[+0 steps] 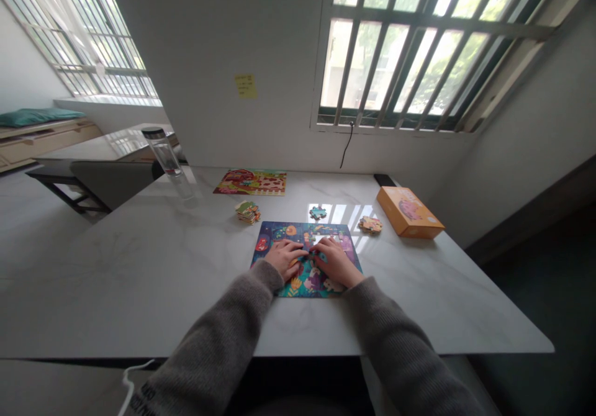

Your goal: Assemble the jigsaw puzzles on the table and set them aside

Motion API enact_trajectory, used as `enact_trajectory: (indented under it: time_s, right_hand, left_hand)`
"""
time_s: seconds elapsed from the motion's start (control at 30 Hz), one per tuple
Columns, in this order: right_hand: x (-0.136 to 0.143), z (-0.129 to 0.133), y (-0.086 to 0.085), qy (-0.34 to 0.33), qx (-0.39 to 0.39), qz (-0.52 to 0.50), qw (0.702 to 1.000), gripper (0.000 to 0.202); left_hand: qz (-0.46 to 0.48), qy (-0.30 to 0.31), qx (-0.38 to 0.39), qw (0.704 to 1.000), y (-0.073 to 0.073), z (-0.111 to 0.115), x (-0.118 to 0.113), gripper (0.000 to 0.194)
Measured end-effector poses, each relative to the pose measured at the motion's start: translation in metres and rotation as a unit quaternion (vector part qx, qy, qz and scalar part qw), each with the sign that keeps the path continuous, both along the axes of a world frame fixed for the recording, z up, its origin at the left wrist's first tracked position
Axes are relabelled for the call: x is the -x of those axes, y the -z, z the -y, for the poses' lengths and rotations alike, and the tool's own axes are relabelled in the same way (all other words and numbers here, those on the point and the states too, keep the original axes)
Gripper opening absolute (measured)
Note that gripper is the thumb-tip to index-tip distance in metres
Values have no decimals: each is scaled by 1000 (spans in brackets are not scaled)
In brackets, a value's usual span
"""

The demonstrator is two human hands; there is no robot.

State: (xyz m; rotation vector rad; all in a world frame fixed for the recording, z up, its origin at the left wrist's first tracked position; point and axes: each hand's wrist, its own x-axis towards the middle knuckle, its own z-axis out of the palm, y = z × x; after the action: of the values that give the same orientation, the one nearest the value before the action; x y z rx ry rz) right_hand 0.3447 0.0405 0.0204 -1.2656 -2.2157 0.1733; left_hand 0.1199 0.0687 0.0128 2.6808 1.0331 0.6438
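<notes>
A colourful jigsaw puzzle [298,284] lies flat on the table, mostly joined up, with a white gap in its upper right part. My left hand [285,257] rests on the middle of it, fingers stretched out toward the right. Over the right half is my right hand [334,261], its fingers bent and close together, their tips down on the puzzle near the left fingertips. Whatever lies under the right fingers is hidden. Just beyond the puzzle sits a loose light-blue puzzle piece [318,213]. Stacks of puzzle pieces stand at the left [248,212] and right [370,225].
A farm picture puzzle [251,182] lies farther back. An orange box [410,212] stands at the right, with a dark object [384,180] behind it. At the left back is a clear bottle [162,150] with a dark lid. The wall borders the marbled white table [139,285].
</notes>
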Motion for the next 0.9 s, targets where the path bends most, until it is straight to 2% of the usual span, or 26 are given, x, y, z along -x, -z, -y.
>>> enact_trajectory:
  time_s: [0.27, 0.47, 0.67, 0.83, 0.9]
  right_hand:
    - [-3, -3, 3, -5, 0, 0, 1000, 22]
    - [-4, -1, -3, -9, -12, 4, 1000, 22]
    - [-4, -2, -9, -14, 8, 24, 1000, 22]
    - [-9, -17, -19, -41, 57, -4, 998, 19]
    - [-12, -29, -23, -28, 65, -30, 997, 21]
  left_hand:
    - [-29, 3, -21, 999, 0, 10, -9, 37]
    - [-48, -7, -27, 998, 2, 12, -10, 41]
    - [-33, -10, -21, 999, 1, 13, -11, 39]
    - [-7, -15, -9, 1000, -2, 11, -10, 29]
    - [-2, -19, -4, 1000, -3, 11, -11, 24]
